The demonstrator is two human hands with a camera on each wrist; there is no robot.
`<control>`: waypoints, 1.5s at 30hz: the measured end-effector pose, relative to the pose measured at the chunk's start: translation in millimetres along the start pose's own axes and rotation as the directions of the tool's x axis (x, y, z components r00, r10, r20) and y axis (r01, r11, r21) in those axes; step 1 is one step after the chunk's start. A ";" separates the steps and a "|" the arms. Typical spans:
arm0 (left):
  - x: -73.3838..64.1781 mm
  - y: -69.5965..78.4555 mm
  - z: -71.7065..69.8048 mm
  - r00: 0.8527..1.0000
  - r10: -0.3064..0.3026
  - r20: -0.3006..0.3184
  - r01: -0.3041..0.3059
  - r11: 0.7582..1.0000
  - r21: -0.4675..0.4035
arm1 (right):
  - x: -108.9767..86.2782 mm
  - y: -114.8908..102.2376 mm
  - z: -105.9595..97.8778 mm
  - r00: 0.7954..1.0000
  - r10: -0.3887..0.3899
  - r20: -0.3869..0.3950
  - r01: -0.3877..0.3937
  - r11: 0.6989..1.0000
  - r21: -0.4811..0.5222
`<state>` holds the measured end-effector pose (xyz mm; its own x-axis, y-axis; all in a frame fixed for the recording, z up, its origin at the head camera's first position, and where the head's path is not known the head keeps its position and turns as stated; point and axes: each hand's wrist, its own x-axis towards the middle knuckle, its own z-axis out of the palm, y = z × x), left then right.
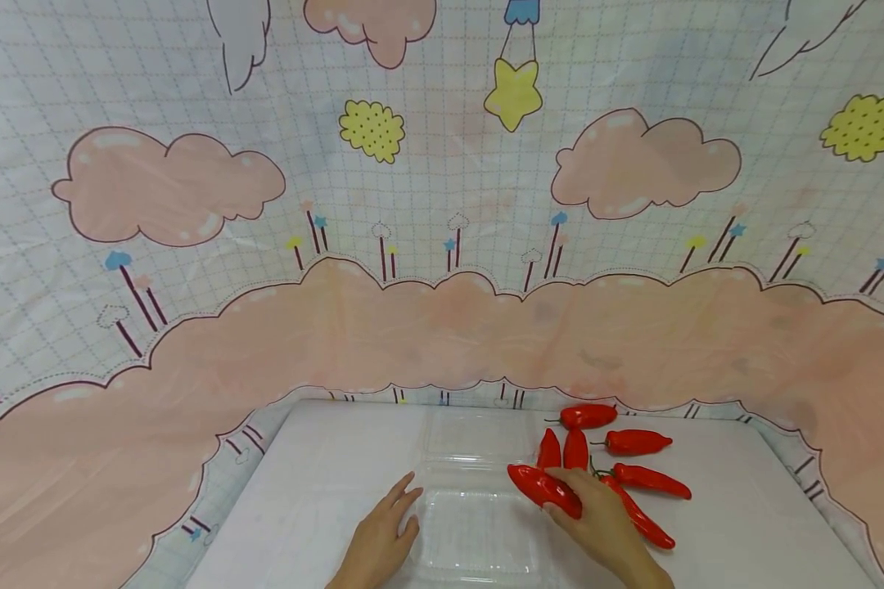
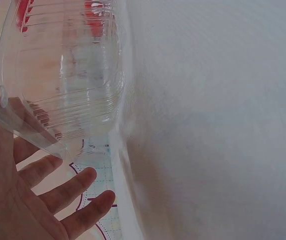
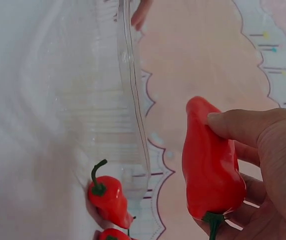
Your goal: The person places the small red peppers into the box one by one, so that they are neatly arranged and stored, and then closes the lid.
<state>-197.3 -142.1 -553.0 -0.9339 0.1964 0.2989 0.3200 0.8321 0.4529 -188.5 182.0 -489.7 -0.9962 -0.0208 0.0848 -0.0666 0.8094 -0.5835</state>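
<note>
White tabletop; left hand splayed; right hand round red pepper; stem in right-wrist view only

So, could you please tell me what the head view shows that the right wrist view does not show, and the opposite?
Only the head view shows all six loose red peppers, most of the left hand, and the yellow star on the patterned cloth.

Only the right wrist view shows the green stem of the held pepper.

Both show the right hand holding this pepper, at least part of the clear container, and some loose peppers on the white table.
</note>
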 end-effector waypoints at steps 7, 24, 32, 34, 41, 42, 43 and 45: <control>0.1 -0.5 0.6 1.000 -0.005 0.014 0.005 1.000 -0.014 | 2.3 -8.4 4.6 0.999 0.000 0.032 -0.002 0.998 0.065; 0.2 0.7 0.3 1.000 -0.013 0.015 0.013 1.000 -0.014 | 19.8 -28.9 9.1 0.996 -0.087 0.036 0.080 0.982 0.170; -0.5 2.8 -0.1 1.000 -0.015 0.001 0.015 1.000 -0.007 | 24.6 -34.6 13.9 0.985 -0.140 0.101 0.115 0.969 0.220; -0.9 2.9 -0.2 1.000 -0.014 -0.005 0.014 1.000 -0.002 | 25.6 -35.8 15.8 0.983 -0.149 0.111 0.120 0.965 0.232; -0.7 3.6 -0.8 1.000 -0.027 0.006 0.027 1.000 0.009 | 29.1 -38.7 26.9 0.972 -0.178 0.155 0.137 0.960 0.246; -0.6 3.6 -0.9 0.999 -0.031 0.011 0.030 0.999 0.009 | 29.4 -38.7 28.8 0.969 -0.181 0.168 0.135 0.958 0.254; -0.6 3.4 -0.7 0.999 -0.032 0.015 0.031 0.999 0.009 | 29.5 -38.8 30.5 0.967 -0.181 0.180 0.131 0.957 0.260; -0.5 3.2 -0.5 0.999 -0.030 0.018 0.029 1.000 0.011 | 29.5 -38.8 33.6 0.962 -0.188 0.199 0.130 0.953 0.272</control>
<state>-195.7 -139.8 -551.2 -0.9456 0.1809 0.2704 0.2906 0.8430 0.4526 -217.2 130.3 -491.8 -0.9569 -0.2887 0.0307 -0.2083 0.6093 -0.7651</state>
